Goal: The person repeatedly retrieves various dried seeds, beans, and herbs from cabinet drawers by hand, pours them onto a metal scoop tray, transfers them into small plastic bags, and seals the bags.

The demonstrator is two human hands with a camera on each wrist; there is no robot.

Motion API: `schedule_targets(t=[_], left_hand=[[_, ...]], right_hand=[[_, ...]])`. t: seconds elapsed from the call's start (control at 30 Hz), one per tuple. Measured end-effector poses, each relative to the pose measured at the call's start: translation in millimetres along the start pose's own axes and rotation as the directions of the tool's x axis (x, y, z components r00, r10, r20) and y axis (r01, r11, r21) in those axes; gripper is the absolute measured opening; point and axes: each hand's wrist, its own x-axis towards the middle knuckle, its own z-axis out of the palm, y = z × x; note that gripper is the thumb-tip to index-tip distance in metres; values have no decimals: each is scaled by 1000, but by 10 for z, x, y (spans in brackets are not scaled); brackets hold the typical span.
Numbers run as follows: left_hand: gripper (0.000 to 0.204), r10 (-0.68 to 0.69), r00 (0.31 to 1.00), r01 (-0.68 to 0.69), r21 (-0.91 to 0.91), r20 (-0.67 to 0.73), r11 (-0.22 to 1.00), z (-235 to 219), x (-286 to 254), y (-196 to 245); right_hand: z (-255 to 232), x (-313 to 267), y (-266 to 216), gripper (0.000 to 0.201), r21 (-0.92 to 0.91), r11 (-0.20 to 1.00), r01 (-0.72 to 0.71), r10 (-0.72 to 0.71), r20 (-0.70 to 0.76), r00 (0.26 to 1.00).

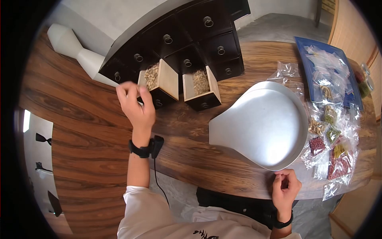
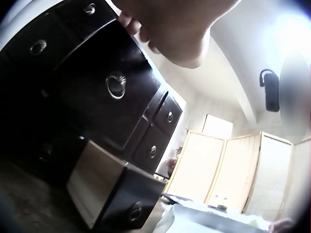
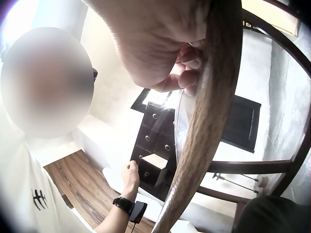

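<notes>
My left hand (image 1: 136, 104) is raised beside the left pulled-out drawer (image 1: 169, 81), its fingers loosely bent and nothing visible in them. That drawer is filled with tan dried slices (image 1: 152, 76). To its right, a second pulled-out drawer (image 1: 212, 95) holds similar tan pieces (image 1: 201, 82). Both belong to a dark wooden cabinet (image 1: 175, 24) with ring pulls. At the near table edge my right hand (image 1: 287, 186) rests with fingers loosely curled, right at the rim of a silver scoop-shaped metal tray (image 1: 264, 125). The tray's bare inside shows.
Clear plastic packets (image 1: 338, 159) of dried red, green and yellow goods lie right of the tray. Beyond them are a blue tray (image 1: 301, 59) piled with more packets and lidded jars (image 1: 367, 81). A white faceted object (image 1: 79, 53) stands at the cabinet's left on the wooden table (image 1: 183, 127).
</notes>
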Motion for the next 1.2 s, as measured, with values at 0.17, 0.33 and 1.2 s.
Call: schedule_targets(t=[0.17,0.33,1.2], left_hand=[[38,-150,906,164,-1,395,986,56,436,120],[66,-153,763,125,89,628,988,64,531,136],[56,-347,700,362,108,624,926,205,638,21]], right_hand=[[5,1,-20,3,-7,1000,23,-23,4,1000],[6,-10,18,2,-1,1000,-2,2,-16,1000],[-8,-11,10,1,10,1000,24,-24,-3,1000]])
